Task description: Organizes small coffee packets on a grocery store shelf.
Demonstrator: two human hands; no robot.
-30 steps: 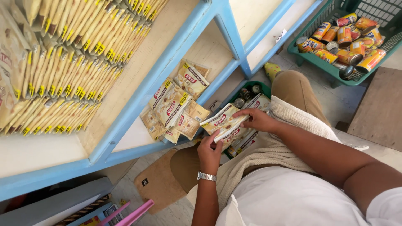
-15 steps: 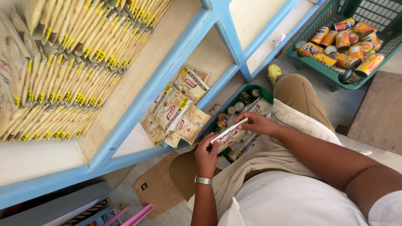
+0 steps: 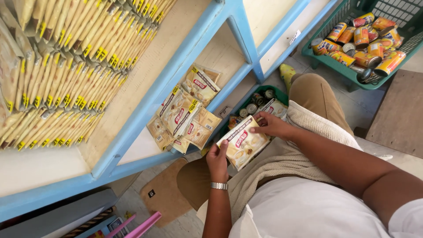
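Both my hands hold a small stack of cream and gold packets (image 3: 243, 143) with a red band, flat over my lap. My left hand (image 3: 217, 159), with a metal watch on the wrist, grips the stack's near lower corner. My right hand (image 3: 271, 125) pinches its far upper edge. Just left of the stack, a loose pile of the same packets (image 3: 185, 115) lies on the lower shelf of the blue shelving (image 3: 145, 108).
The upper shelf holds rows of yellow-edged packets (image 3: 61, 75) standing on edge. A green basket (image 3: 257, 102) with small tins and packets sits by my knees. A second green basket (image 3: 363, 42) full of orange cans stands at the far right beside a brown mat (image 3: 398, 117).
The packet stack was edge-on half a second ago and now lies face up. My hands have shifted slightly lower and nearer my lap.
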